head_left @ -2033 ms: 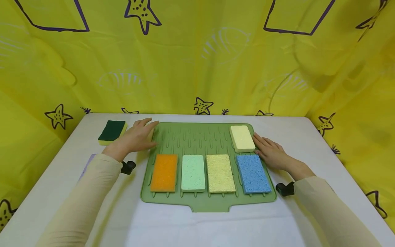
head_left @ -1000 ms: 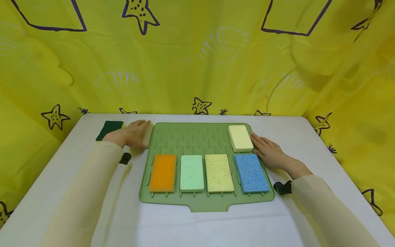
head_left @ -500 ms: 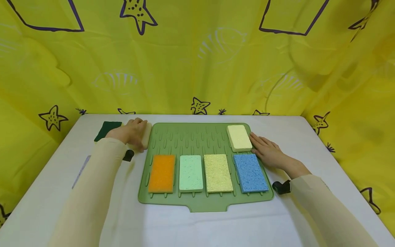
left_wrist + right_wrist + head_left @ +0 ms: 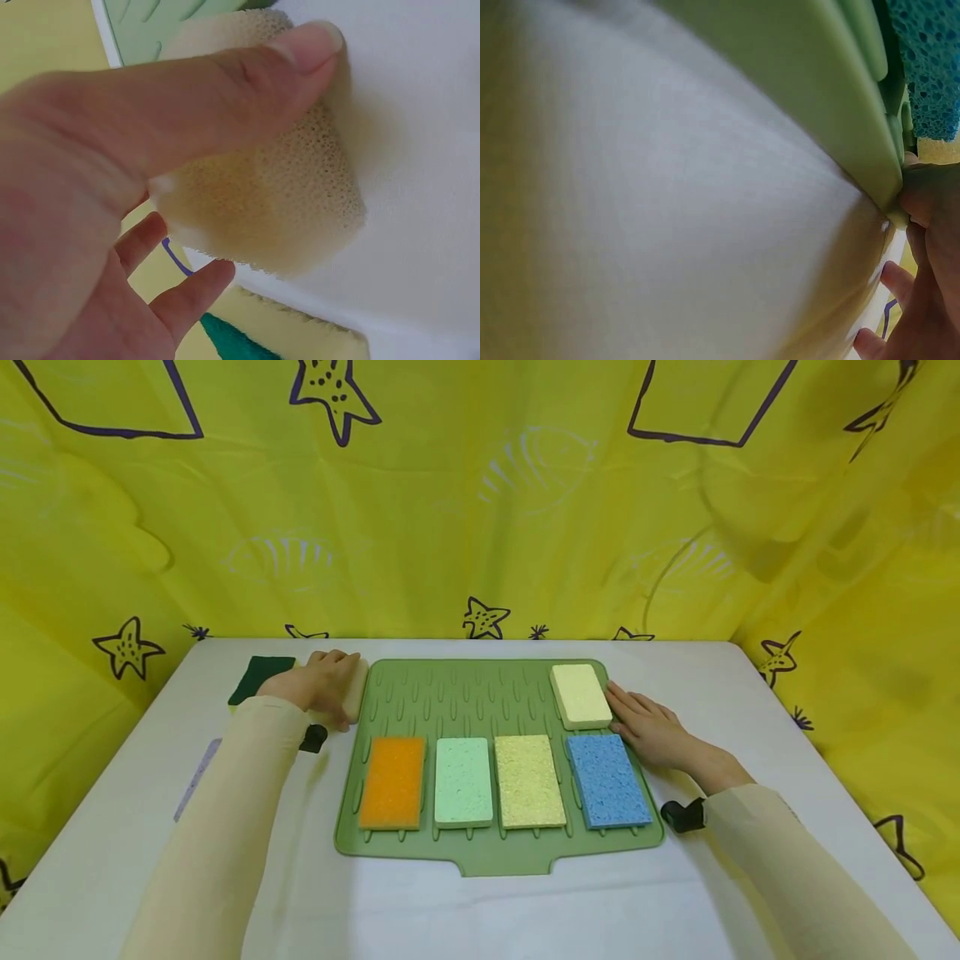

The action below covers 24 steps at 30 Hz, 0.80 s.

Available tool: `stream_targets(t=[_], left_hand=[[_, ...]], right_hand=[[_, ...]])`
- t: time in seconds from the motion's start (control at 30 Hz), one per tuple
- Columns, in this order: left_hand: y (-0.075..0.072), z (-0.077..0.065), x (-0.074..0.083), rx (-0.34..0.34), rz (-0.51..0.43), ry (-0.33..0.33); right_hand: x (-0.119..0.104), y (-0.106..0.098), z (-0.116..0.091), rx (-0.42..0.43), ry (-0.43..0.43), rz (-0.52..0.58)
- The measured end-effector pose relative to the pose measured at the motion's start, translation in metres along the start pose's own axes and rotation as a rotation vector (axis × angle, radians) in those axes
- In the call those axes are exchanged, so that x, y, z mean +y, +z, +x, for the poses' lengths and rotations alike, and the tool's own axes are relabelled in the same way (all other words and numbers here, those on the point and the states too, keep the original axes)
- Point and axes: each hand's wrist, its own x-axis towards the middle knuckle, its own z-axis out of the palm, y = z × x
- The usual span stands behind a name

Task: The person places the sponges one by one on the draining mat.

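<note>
At the far left of the table, my left hand (image 4: 322, 681) grips a porous beige sponge (image 4: 357, 692), which stands just beside the green ribbed mat (image 4: 506, 862). In the left wrist view the thumb (image 4: 300, 56) presses one face of this sponge, with the other fingers beyond its far side. My right hand (image 4: 652, 731) rests at the mat's right edge, fingers fairly straight. Close to its fingertips lies a pale cream sponge (image 4: 581, 696). A front row on the mat holds an orange sponge (image 4: 392, 783), a mint sponge (image 4: 463, 782), a yellow sponge (image 4: 528, 781) and a blue sponge (image 4: 608, 781).
Behind my left wrist lies a sponge with a dark green scouring face (image 4: 260, 677), partly covered by the hand. A flat purple item (image 4: 197, 779) shows beside the left sleeve. A yellow patterned curtain (image 4: 420, 510) closes off the table's back and sides.
My left hand has come away from the mat's left edge, moving left onto the beige sponge, and has taken hold of it. The right hand stays at the mat's edge.
</note>
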Motion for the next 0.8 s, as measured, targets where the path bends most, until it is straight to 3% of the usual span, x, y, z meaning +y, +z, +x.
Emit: stream_targets(t=[0.47,0.8], left_hand=[[0.0,0.003,-0.009,0.094,-0.072,0.051],[-0.004,0.0,0.002,0.194,-0.084,0.126]], right_hand=[[0.0,0.001,0.0,0.002,0.004,-0.002],[-0.003,0.0,-0.001,0.004,0.007,0.002]])
